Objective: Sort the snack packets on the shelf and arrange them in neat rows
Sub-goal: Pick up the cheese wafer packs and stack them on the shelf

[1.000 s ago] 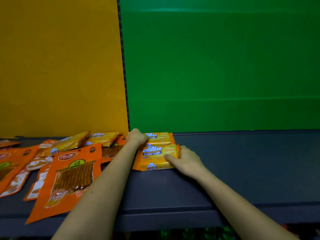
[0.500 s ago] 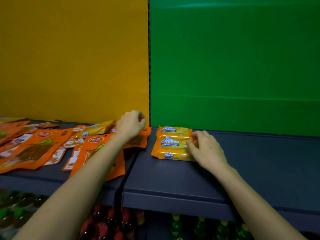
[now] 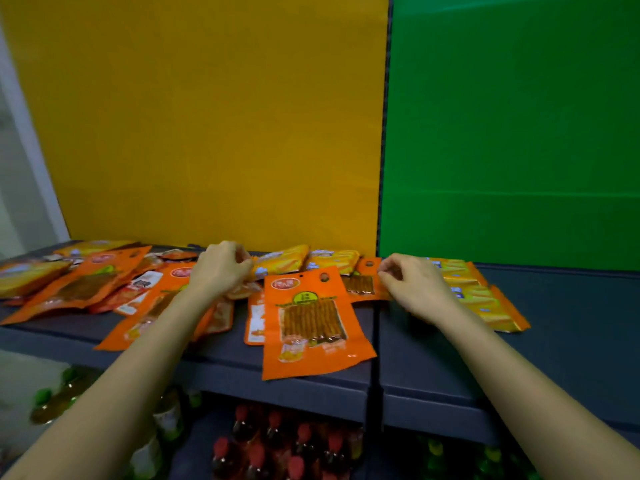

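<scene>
Our left hand (image 3: 221,268) is curled, fingertips touching a yellow wafer packet (image 3: 282,261) lying sideways at the shelf's (image 3: 311,393) back edge, while our right hand (image 3: 412,285) pinches a small orange pouch (image 3: 363,282).

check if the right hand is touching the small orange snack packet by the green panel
Touching: the head view shows the right hand pinching the right edge of the small orange snack packet with its fingertips.

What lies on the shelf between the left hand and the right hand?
In the head view, two yellow wafer packets at the back and a large orange snack pouch in front lie between the left hand and right hand.
</scene>
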